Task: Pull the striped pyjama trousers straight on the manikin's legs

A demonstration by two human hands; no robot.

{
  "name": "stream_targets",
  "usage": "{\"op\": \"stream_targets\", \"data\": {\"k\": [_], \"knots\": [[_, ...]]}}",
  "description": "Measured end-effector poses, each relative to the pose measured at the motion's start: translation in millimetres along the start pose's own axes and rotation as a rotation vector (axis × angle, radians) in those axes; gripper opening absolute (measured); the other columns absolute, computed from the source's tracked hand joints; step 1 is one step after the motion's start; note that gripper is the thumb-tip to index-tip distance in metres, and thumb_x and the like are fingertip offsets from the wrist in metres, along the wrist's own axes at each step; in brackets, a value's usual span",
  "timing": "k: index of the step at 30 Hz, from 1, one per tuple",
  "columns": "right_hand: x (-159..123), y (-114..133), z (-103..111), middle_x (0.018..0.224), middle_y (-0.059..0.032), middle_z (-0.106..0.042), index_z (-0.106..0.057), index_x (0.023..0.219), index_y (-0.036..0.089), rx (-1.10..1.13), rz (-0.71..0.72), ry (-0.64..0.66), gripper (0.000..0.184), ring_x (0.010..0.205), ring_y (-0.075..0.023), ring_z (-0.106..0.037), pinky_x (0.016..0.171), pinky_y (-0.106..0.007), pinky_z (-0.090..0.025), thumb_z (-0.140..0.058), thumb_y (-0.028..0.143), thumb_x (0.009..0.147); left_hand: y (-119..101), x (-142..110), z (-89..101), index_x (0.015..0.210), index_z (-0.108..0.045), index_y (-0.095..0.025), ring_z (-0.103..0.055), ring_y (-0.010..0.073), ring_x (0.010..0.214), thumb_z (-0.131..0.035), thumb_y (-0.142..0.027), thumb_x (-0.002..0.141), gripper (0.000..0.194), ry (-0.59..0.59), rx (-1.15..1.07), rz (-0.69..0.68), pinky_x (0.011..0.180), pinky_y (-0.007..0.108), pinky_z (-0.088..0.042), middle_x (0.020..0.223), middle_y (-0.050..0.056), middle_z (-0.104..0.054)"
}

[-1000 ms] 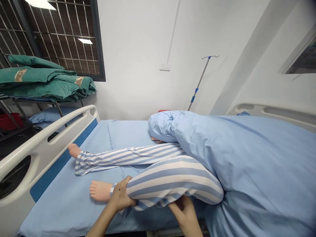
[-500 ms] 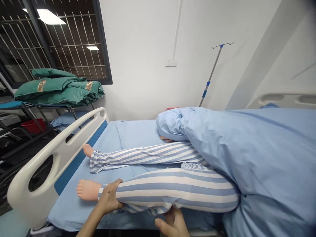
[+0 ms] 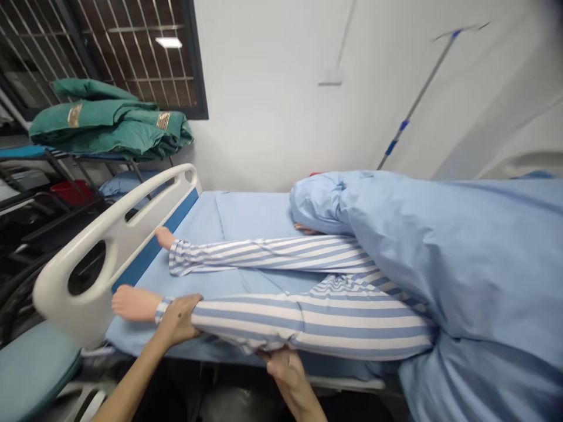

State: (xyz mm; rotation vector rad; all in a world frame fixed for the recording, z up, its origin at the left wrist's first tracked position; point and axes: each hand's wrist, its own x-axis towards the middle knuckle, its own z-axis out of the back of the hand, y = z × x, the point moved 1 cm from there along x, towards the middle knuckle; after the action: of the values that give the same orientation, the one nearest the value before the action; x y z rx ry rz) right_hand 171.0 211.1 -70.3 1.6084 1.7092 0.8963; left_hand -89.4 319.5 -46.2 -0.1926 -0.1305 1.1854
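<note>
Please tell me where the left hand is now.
In the head view, the left hand is at lower left, holding the nearer striped leg close to its bare foot.

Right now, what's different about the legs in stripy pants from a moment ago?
The near leg was bent at the knee; now it's straighter, and its foot has moved toward the footboard. The left hand still holds near the ankle. The far leg and blue cover look the same.
</note>
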Motion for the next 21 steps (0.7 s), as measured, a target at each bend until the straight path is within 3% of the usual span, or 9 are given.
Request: {"op": "stream_targets", "data": {"k": [6, 12, 21], "knots": [[1, -18, 2, 0.095, -0.0071, -0.066, -0.064, 0.097, 0.023, 0.177, -0.119, -0.015, 0.045, 0.108, -0.0278, -0.051, 0.091, -0.048, -0.039, -0.074, 0.037, 0.056, 4, -8, 2.7, 0.104, -0.05, -0.019, -0.055, 0.0255, 0.096, -0.062, -0.031, 0.056, 0.051, 0.049, 0.079, 0.018, 0.085, 0.034, -0.037, 0.102, 0.007, -0.061], [-1, -52, 16, 0.084, -0.0032, -0.067, -0.067, 0.065, 0.02, 0.418, -0.206, -0.058, 0.011, 0.092, -0.0223, -0.057, 0.088, -0.046, -0.042, -0.075, 0.022, 0.059, 9, -23, -6.6, 0.108, -0.05, -0.019, -0.054, 0.0266, 0.098, -0.061, -0.029, 0.058, 0.052, 0.041, 0.192, 0.033, 0.087, 0.037, -0.035, 0.105, 0.008, -0.06], [2, -77, 34, 0.084, -0.0044, -0.069, -0.07, 0.077, 0.018, 0.486, -0.246, -0.107, 0.013, 0.088, -0.022, -0.059, 0.086, -0.045, -0.043, -0.073, 0.018, 0.064, 11, -28, -21.6, 0.115, -0.049, -0.018, -0.051, 0.026, 0.104, -0.054, -0.023, 0.057, 0.058, 0.057, 0.245, 0.081, 0.091, 0.037, -0.031, 0.112, 0.009, -0.058]]}}
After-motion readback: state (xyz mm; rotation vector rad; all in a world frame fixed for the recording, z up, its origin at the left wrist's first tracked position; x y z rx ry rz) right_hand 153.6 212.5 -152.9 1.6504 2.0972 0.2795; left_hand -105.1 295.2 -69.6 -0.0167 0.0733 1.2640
